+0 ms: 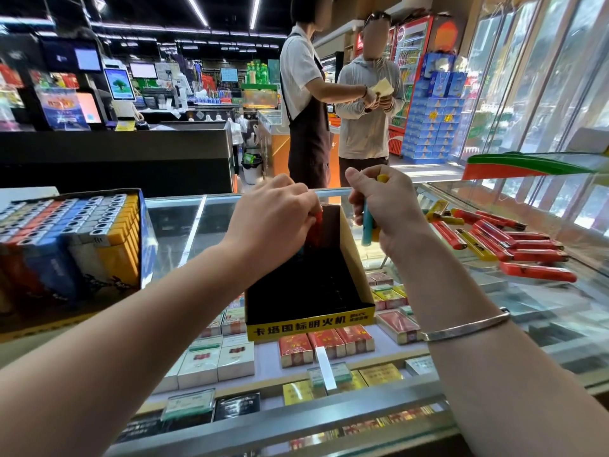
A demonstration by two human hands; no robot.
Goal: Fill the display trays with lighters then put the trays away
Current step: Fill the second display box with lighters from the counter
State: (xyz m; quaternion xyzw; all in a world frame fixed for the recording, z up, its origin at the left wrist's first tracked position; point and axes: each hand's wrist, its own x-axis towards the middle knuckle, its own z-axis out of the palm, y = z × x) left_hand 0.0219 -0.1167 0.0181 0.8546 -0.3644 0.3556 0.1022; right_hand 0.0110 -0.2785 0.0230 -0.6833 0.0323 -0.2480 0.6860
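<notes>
Red lighter (pixel 315 225) pinched in our left hand (pixel 276 219) goes into the black tray's (pixel 309 311) far end. Our right hand (pixel 385 209) grips spare lighters (pixel 367 225) ready; more lie loose (pixel 514 249) on the glass counter (pixel 543 301).

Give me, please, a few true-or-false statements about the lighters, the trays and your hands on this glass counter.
1. The left hand pinches a red lighter at the back of the black tray. True.
2. The black tray is full. False: it is nearly empty.
3. The right hand holds nothing. False: it grips a blue lighter and a yellow one.
4. Loose lighters, red and yellow, lie on the glass to the right. True.
5. The blue tray at left is empty. False: rows of lighters fill it.
</notes>
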